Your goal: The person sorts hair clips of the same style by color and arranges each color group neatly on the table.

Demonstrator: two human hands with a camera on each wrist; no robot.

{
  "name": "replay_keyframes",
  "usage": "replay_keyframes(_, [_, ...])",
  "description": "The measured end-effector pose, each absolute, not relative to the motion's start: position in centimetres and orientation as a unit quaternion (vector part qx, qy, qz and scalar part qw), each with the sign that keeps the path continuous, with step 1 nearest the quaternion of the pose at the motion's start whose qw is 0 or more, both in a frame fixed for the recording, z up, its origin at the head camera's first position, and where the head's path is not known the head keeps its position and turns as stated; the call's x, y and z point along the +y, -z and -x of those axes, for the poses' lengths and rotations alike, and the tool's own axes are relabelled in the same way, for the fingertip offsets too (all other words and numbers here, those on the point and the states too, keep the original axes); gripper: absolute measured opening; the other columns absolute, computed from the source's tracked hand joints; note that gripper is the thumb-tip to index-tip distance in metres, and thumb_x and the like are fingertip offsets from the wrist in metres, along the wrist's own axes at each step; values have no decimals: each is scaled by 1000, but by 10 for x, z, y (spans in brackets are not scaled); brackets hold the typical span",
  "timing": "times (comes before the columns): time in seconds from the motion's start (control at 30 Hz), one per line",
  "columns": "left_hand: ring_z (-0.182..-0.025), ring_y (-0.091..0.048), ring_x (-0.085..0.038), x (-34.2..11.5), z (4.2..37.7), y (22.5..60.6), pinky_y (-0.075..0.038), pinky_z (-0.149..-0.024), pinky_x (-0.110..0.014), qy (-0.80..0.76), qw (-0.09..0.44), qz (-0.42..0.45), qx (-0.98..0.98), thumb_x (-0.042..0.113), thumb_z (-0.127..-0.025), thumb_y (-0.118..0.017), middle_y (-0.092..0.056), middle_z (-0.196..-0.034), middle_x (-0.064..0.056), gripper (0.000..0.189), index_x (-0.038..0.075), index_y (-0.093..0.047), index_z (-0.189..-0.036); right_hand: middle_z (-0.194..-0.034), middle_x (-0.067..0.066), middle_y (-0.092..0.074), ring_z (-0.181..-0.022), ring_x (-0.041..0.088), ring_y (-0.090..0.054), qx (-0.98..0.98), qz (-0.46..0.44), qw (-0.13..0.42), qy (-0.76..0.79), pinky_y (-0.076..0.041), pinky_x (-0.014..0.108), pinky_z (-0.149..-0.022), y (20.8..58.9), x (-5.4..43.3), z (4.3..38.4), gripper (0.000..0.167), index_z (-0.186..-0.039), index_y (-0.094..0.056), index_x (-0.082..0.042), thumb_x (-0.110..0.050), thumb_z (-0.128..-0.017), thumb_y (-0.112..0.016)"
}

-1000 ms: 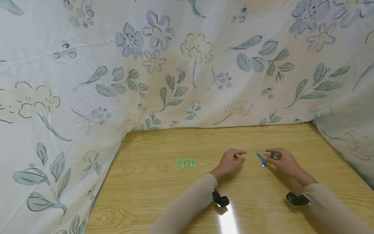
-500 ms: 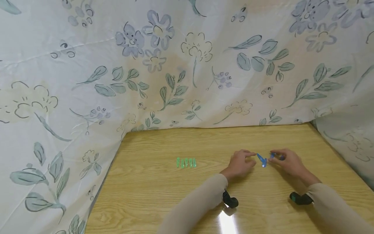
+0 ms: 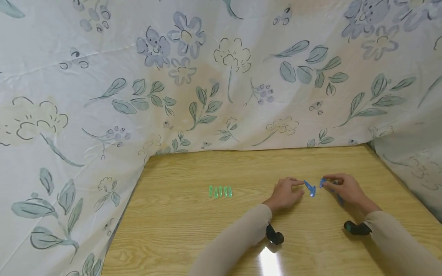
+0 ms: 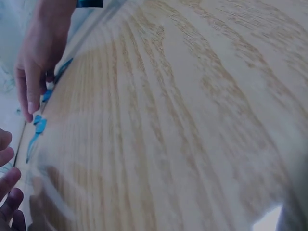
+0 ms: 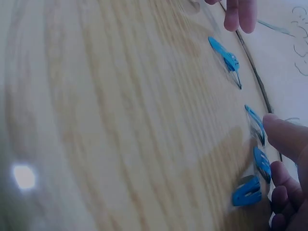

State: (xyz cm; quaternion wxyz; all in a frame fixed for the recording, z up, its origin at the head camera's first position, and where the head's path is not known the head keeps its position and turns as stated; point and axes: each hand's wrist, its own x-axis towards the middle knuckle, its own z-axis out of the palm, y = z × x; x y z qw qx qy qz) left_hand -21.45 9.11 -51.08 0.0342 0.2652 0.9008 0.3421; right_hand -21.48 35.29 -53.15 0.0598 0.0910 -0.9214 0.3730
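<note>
Holding nothing with loose left hand (image 3: 284, 193), near blue hair clip (image 3: 312, 191) on table (image 3: 193, 230). Can't tell if pinching second blue clip (image 3: 322, 182) with bent-fingered right hand (image 3: 347, 188). Could knock either crooked by slipping.

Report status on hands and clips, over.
Left hand beside a blue clip. Right hand at another blue clip, grip unclear. Green clips lie left, out of the way.
</note>
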Motion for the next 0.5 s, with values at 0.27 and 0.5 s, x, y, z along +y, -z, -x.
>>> replay_keyframes(0.27, [-120,-50,-11,103,221,518,-36,-94,-27,-339,24,-252,906,34,-96,-66,-60,-131,10,34,29,-70,-129,-124,32,-60,-100,33,-53,-917,-110,52,-381,-45,36,-74,529,356,219,34,-120,-69,6,-20,-97,-68])
replay_keyframes(0.5, [-118,-49,-11,113,223,518,-35,-91,-26,-332,25,-266,905,36,-96,-64,-59,-133,10,35,29,-69,-131,-126,34,-57,-98,37,-54,-918,-97,52,-381,-45,37,-72,529,354,221,33,-119,-69,6,-21,-98,-67])
